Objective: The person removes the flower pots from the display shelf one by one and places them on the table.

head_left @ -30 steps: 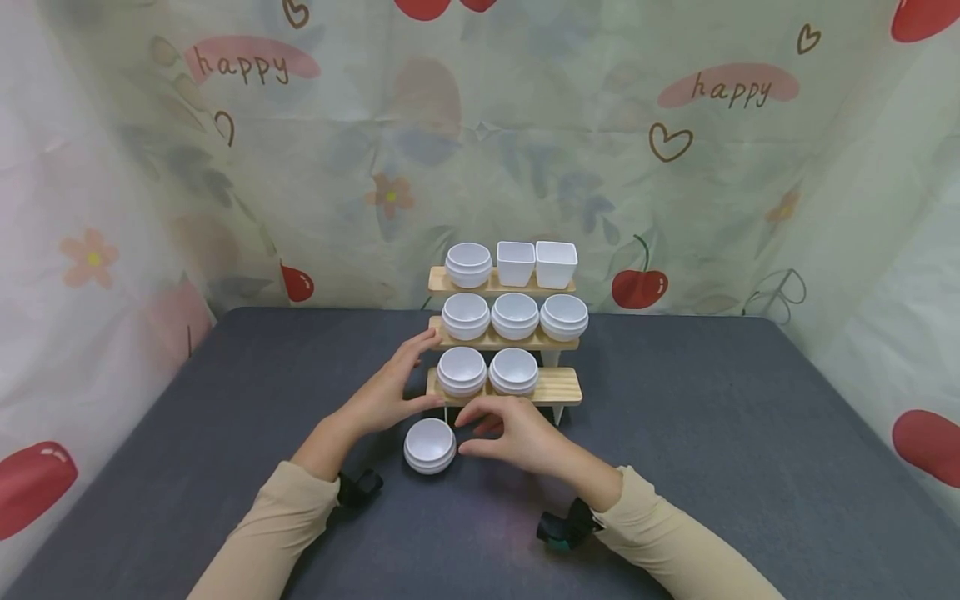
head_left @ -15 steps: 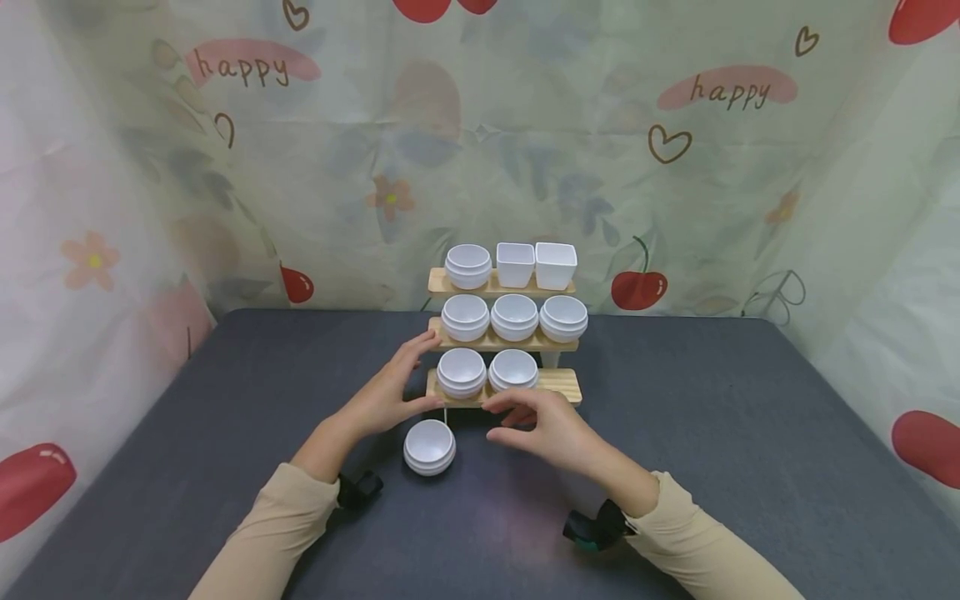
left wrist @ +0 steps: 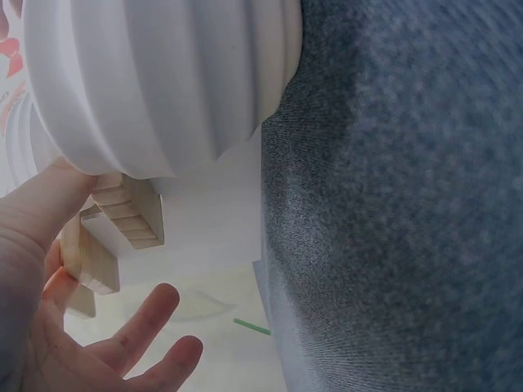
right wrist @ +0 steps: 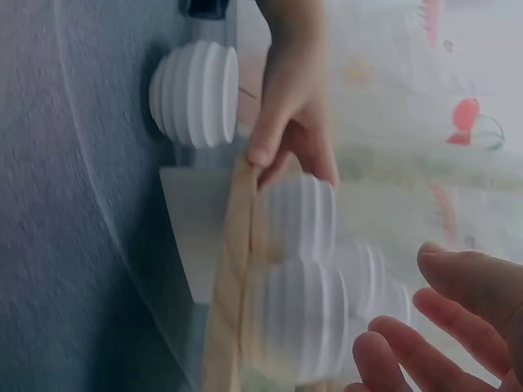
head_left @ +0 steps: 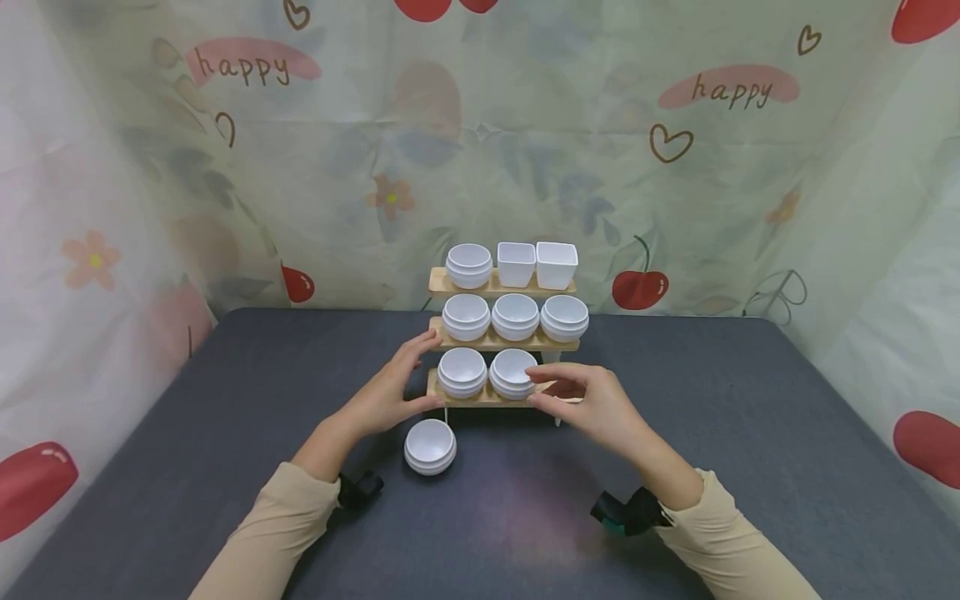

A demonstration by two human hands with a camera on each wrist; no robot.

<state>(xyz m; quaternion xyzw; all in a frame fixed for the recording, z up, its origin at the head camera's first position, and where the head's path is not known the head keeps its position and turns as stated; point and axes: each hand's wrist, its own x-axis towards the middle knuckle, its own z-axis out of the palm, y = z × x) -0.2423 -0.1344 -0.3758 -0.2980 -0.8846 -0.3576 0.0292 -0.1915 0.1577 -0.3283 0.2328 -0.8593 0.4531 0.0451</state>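
Observation:
A wooden three-tier stand (head_left: 480,403) holds white cups, with its lower shelf nearest me. My left hand (head_left: 384,392) touches the stand's left end, thumb at the lower shelf and fingertips at the middle shelf; its other fingers stretch out free in the left wrist view. Beside the right-hand round cup (head_left: 510,375) on the lower shelf is my right hand (head_left: 600,408), thumb and fingers apart. The right wrist view shows nothing between its fingers (right wrist: 458,318). A ribbed white round cup (head_left: 430,447) stands upright on the table before the stand; it looms large in the left wrist view.
Another round cup (head_left: 461,372) sits at the lower shelf's left. Several round cups line the middle shelf (head_left: 491,343). The top shelf (head_left: 487,288) bears one round cup and two square cups (head_left: 557,265). A dark cloth covers the table (head_left: 712,417); printed curtains (head_left: 525,150) hang behind.
My right hand has moved right and up, from beside the cup on the table to the lower shelf's right part. My left hand and the cups have stayed put.

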